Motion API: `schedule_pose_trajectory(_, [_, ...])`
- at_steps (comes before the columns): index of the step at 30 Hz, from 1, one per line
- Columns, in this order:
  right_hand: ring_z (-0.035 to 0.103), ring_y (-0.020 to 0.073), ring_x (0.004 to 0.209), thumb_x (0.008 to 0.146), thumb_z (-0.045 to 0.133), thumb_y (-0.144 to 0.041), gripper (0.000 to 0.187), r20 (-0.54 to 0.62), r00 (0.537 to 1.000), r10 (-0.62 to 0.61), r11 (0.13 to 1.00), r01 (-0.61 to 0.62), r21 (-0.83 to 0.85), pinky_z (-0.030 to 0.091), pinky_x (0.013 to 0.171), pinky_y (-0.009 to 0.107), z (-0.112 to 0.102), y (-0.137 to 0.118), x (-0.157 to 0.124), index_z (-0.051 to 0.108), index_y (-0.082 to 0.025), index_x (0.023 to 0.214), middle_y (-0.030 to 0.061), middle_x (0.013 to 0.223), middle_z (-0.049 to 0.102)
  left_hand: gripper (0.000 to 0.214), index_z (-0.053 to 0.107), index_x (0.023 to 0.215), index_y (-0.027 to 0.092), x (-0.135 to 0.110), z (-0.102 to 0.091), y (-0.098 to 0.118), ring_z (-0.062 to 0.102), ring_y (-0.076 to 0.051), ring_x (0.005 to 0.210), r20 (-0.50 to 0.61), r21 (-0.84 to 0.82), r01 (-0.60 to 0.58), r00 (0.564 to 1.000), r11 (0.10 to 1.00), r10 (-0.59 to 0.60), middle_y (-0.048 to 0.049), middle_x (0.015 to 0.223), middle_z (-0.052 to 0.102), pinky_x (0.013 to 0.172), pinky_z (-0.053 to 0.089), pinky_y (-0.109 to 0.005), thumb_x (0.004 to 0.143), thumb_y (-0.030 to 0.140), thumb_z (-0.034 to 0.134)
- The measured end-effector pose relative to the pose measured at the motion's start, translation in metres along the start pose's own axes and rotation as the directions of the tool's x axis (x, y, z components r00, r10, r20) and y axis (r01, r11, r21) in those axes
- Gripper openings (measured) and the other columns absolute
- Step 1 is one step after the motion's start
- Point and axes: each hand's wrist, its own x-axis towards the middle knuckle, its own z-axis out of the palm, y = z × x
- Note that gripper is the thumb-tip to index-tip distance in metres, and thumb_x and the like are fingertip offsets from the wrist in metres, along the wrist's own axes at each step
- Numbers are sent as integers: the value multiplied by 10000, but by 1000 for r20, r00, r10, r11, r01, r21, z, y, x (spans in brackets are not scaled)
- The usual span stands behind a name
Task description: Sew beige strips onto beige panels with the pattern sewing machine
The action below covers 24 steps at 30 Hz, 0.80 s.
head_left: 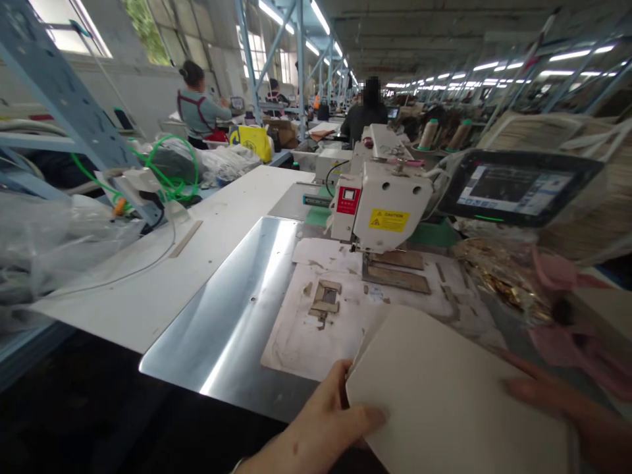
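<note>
A cream-coloured panel (439, 388), seemingly several layers thick, is held up low in front of me; whether it is cloth or card I cannot tell. My left hand (336, 415) grips its left edge, thumb on top and fingers underneath. At the right edge, my right hand (553, 395) is closed on the panel, somewhat blurred and partly hidden by it. Just beyond lies a white template sheet (296, 336) with taped strips and a small rectangular cutout. The head of an industrial sewing machine (390, 197) stands over the sheet's far part.
A shiny metal plate (222, 309) covers the white table (162, 289) left of the template. A control screen (518, 187) stands right, above crumpled gold wrapping (498, 276) and pink cloth (567, 355). Plastic-wrapped bundles (64, 243) lie left. Co-workers sit farther back, one in grey (200, 108).
</note>
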Motion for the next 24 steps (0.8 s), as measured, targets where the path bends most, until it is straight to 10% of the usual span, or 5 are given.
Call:
schedule_pose_trajectory(3, [740,372,897,596,806,-515,546,237,937,258,953,-287,95,608,758,473,13,-36,30,747,-274,1082,96,1039,774,606,516,1314,163,-2,-2,0,693,-269,1048,0,84,-7,1000,996,7,-127,1180,700,930,542,-399,790,340,763])
schedule_pose_trajectory(6, [730,333,963,619,833,-488,717,139,965,222,972,-229,42,600,764,395,31,-49,50,634,-240,1262,111,1116,752,556,514,1306,161,1,-9,6,701,-243,956,-35,391,-7,999,920,22,-118,1135,706,823,563,-352,840,397,704])
schedule_pose_trajectory(11, [657,312,1147,697,806,-530,682,96,995,-39,997,45,-58,556,932,365,48,-29,54,628,-187,1259,110,1272,688,390,633,1031,149,1,-29,39,632,-190,637,-108,903,70,992,424,65,-55,780,687,583,479,-283,914,515,564])
schedule_pose_trajectory(16, [653,317,1146,775,755,-537,697,135,989,-68,996,76,-57,546,966,390,46,-22,48,590,-169,1343,114,1310,669,564,496,1370,122,52,-40,65,595,-306,1179,53,963,-161,902,218,429,-193,1316,592,997,484,-448,930,472,544])
schedule_pose_trajectory(24, [571,355,1280,828,673,-581,636,245,969,19,989,17,-146,485,1081,445,18,0,17,643,-219,1351,78,1397,615,688,366,1474,90,96,-19,32,424,-311,1402,248,953,-290,912,86,328,-212,1497,443,1199,335,-487,903,365,632])
